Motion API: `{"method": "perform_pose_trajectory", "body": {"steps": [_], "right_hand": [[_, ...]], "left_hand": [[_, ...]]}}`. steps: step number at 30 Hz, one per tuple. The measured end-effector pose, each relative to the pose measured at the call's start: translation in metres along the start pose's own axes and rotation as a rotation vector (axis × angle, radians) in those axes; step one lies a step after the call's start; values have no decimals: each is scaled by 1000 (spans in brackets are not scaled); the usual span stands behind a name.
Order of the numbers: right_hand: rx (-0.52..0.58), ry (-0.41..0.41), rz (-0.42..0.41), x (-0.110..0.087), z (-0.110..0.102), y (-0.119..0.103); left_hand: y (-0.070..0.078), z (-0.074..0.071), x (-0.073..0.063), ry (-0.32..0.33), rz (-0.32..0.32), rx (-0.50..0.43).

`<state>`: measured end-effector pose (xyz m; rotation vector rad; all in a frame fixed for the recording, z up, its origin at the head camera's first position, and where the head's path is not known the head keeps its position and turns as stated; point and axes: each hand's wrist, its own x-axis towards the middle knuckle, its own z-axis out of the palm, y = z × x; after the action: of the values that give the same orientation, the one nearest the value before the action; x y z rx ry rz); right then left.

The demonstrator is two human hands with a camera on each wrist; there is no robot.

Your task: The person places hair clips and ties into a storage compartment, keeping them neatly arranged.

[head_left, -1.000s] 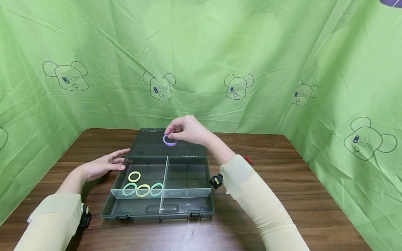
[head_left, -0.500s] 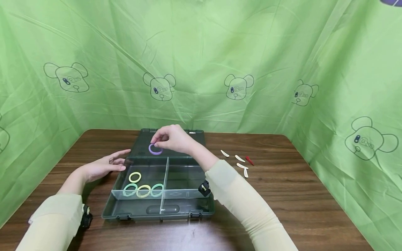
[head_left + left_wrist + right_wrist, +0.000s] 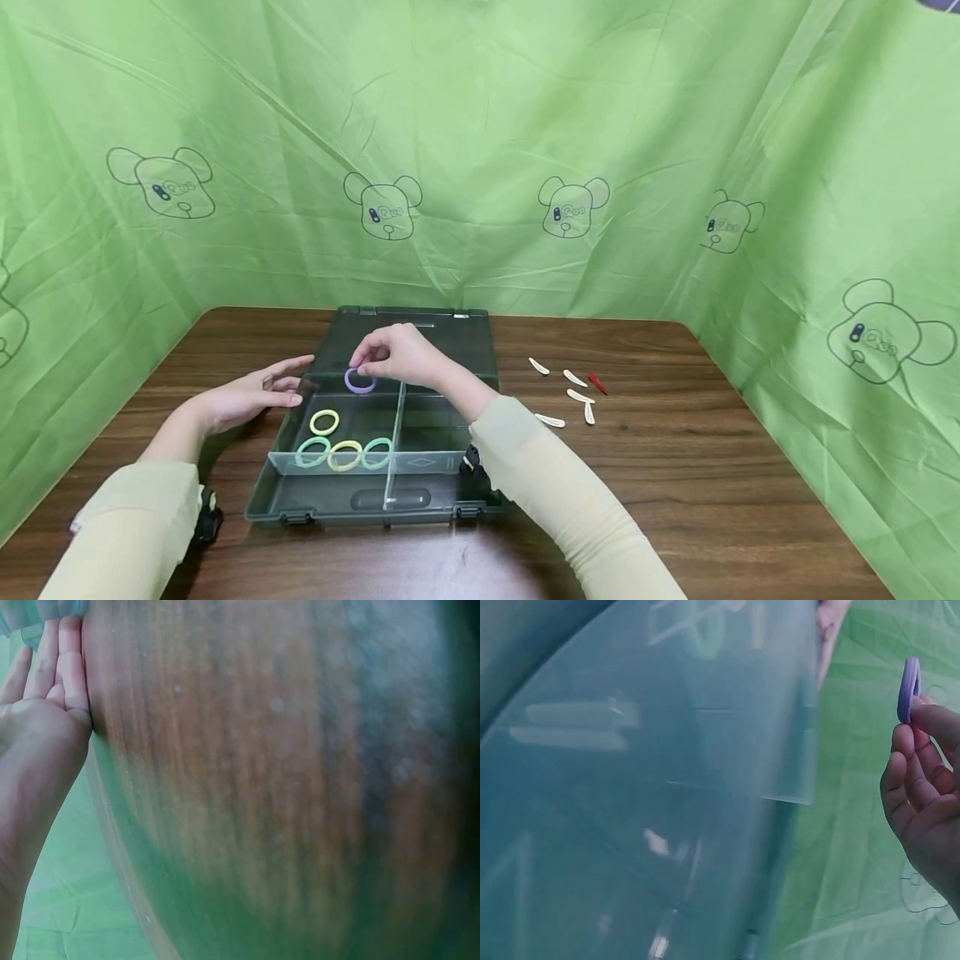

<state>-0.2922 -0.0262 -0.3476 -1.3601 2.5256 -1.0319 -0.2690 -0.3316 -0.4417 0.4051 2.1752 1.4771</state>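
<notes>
Between the thumb and fingertips of my right hand (image 3: 401,353) is a pinched purple hair tie (image 3: 361,387), held over the back left of an open grey plastic divider box (image 3: 375,518). The right wrist view shows the purple ring (image 3: 908,690) standing up from the fingertips. My left hand (image 3: 251,400) rests at the box's left side, its fingers fairly straight; the left wrist view shows its palm side (image 3: 45,712). Inside the large left compartment lie a yellow hair tie (image 3: 324,422) at the back and a row of green and yellow ones (image 3: 345,457) along the front divider.
The box's lid (image 3: 420,321) lies folded back on the wooden table (image 3: 712,467). Right of the box are several small white hair clips (image 3: 550,420) and a red one (image 3: 597,383). A green cloth (image 3: 480,108) with bear drawings hangs behind and at the sides.
My right hand has moved left and nearer with the purple hair tie, from over the lid to the left compartment. The clips on the right have come into sight. My left hand stays put.
</notes>
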Motion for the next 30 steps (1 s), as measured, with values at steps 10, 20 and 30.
{"method": "perform_pose_trajectory", "body": {"steps": [10,20,30], "right_hand": [[-55,-73,25,4,28,10],[-82,-158,10,8,49,13],[-178,-200,57,9,58,14]], "left_hand": [[3,2,-1,-2,-2,-10],[0,0,0,10,-46,-3],[1,1,0,18,-47,-20]]}}
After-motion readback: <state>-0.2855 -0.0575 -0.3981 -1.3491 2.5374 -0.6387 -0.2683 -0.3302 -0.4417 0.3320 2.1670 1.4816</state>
